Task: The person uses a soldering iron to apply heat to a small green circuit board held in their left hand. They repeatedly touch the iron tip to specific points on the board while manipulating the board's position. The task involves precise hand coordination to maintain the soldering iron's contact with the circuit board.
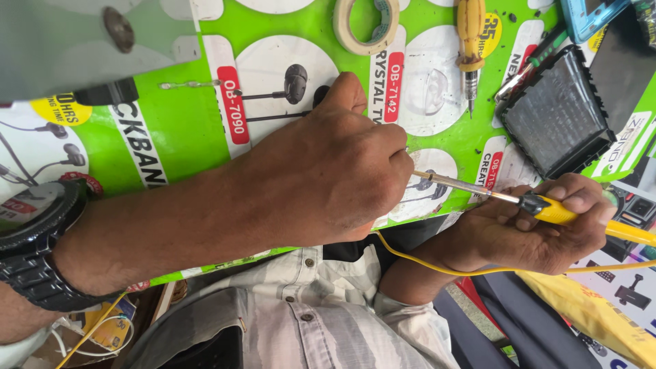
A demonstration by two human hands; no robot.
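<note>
- We note the soldering iron (pixel 547 208) at right of centre, its long axis running from the yellow handle at the right edge up-left toward the frame's middle.
- The right hand (pixel 526 229) lies palm-up at lower right; its fingers (pixel 581 199) are curled narrow around the iron's black collar and yellow grip.
- The metal shaft points straight at the left hand (pixel 335 171), ending at or just behind its knuckles. The tip itself is hidden.
- The left hand sits mid-frame, back toward us, fingers pinched narrow near the shaft's end. We cannot tell what they hold, if anything.
- The left hand is nearer the tip, the right nearer the handle.
- The iron has a slim silver shaft, a black ferrule and a bright yellow body, with a yellow cord (pixel 437 265) looping below.
- On the green desk (pixel 191 130) we see 1 tape roll (pixel 365 24) at the top, 1 yellow screwdriver (pixel 471 41) and a black case (pixel 557 113) at upper right.
- A dark wristwatch (pixel 41 253) is at the left edge.
</note>
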